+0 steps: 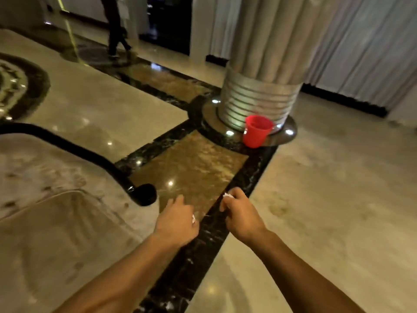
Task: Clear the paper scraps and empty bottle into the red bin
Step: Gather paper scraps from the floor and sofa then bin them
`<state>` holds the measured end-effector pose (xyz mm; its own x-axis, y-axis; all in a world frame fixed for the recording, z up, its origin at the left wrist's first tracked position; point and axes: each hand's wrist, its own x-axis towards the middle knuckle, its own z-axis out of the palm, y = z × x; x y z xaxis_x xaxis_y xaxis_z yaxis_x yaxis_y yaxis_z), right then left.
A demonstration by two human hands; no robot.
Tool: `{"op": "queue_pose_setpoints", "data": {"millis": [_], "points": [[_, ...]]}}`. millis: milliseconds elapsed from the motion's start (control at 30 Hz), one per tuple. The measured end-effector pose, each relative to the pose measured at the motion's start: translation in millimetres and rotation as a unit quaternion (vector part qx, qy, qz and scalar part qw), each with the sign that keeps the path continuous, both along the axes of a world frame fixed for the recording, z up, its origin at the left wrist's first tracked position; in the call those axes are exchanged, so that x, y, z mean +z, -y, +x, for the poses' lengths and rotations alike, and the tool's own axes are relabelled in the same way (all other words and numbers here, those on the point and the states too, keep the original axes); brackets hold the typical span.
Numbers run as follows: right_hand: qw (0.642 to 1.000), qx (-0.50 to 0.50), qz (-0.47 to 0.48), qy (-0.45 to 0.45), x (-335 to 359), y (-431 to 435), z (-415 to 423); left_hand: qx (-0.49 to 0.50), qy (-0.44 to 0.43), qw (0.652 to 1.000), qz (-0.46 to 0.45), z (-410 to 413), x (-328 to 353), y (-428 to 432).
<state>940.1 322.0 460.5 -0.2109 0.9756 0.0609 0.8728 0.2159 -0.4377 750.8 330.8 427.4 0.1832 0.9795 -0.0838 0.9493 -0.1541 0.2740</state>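
The red bin (256, 131) stands upright on the floor against the base of a ribbed column, ahead and a little right of my hands. My left hand (177, 219) is closed, with a sliver of white paper scrap (193, 218) showing at its right edge. My right hand (240, 213) is closed on another white paper scrap (227, 195), which peeks out by the thumb. Both hands are held out over the polished floor, well short of the bin. No bottle is in view.
A thick column (257, 100) with a metal ribbed base rises behind the bin. A marble surface with a black curved rim (126, 184) lies at the left. A person's legs (115, 30) stand at the far back. Curtains (361, 53) hang at the right.
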Motion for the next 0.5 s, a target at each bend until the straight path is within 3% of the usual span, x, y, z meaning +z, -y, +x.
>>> {"op": "queue_pose_setpoints", "data": {"millis": [100,200,500], "points": [[0.996,-0.071,-0.041,0.023,-23.4,-62.2,59.2,-0.037,0.022,0.999,-0.021,58.6,-24.2,-82.9],[0.992,-0.105,-0.063,0.028,-47.9,-134.0,90.6,-0.084,0.021,0.996,0.018,95.7,-44.8,-163.4],[0.985,-0.150,-0.085,0.011,-49.3,-388.1,119.0,-0.177,-0.021,0.984,-0.029,148.5,-43.0,-438.1]]}}
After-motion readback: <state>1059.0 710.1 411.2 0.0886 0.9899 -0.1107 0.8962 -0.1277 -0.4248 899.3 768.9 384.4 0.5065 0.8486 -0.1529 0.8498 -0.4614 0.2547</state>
